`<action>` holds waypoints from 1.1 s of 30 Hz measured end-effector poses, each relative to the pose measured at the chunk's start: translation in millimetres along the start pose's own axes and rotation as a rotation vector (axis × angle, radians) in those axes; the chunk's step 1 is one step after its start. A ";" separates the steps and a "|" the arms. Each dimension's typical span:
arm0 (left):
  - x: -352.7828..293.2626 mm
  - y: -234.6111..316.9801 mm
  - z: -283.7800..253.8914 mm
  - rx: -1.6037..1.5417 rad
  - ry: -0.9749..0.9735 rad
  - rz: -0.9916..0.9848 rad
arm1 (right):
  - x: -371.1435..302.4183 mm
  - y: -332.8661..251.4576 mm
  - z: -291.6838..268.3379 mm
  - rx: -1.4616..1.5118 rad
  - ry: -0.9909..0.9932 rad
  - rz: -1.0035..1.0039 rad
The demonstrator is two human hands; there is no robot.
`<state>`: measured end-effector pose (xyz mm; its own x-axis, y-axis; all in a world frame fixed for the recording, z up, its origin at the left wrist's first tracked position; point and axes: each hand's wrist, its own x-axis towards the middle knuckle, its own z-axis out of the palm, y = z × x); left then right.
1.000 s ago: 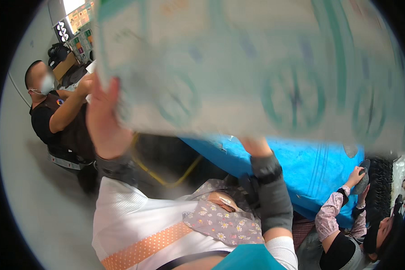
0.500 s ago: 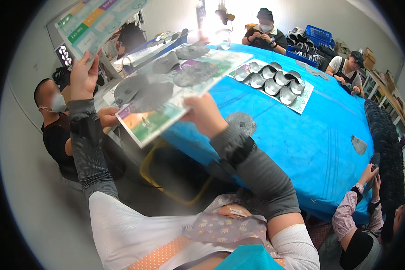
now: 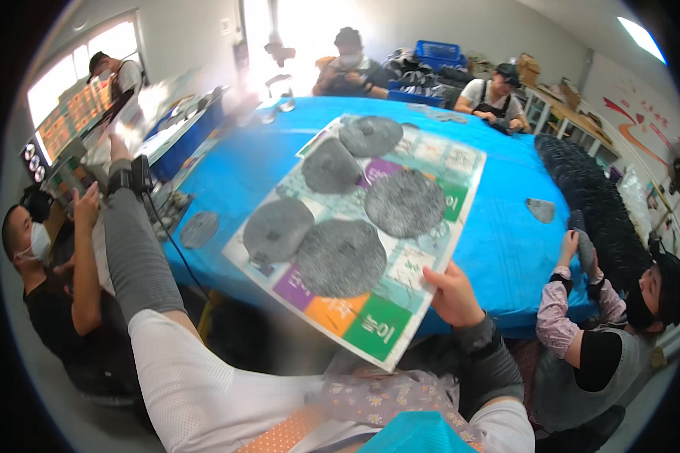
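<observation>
Right in the middle of our view sits the printed board [image 3: 340,311], and our right hand [image 3: 455,293] grips its edge at four o'clock, thumb on top! Five grey rounds [image 3: 341,260] lie spread across it, two of them overlapping. Our left hand [image 3: 118,148] stretches out to ten o'clock, too blurred for us to tell whether it grasps anything. On the blue counter [image 3: 499,181], a lone grey disc [image 3: 199,230] rests toward nine o'clock, black pieces [image 3: 593,196] lining up near two.

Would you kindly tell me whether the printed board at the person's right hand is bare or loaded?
Loaded: at least five grey rounded pieces lie spread over the printed board, held at its edge by the right hand.
</observation>
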<state>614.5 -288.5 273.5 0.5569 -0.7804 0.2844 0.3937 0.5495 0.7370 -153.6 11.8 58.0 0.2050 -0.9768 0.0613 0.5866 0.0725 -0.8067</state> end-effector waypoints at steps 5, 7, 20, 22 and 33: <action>-64.2 -189.7 78.7 0.252 0.206 0.144 | -36.5 -22.4 -35.2 -0.141 0.325 -0.192; -148.0 -209.4 119.7 0.215 0.084 -0.070 | -44.8 -35.2 -64.1 -0.211 0.387 -0.244; -490.6 -192.3 104.5 0.562 -1.339 -0.733 | 15.6 -182.8 -280.1 -0.260 0.434 0.043; -512.7 -212.9 87.0 0.468 -1.229 -0.761 | 32.0 -188.4 -302.0 -0.268 0.421 0.096; -590.8 -262.5 70.5 0.407 -0.712 -0.869 | 36.7 -151.3 -384.1 0.403 0.885 -0.392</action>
<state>130.7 7.3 -44.7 -0.3620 -0.9048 -0.2240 0.1062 -0.2788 0.9545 -535.7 -112.3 -43.5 -0.6067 -0.7333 -0.3069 0.7391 -0.3782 -0.5574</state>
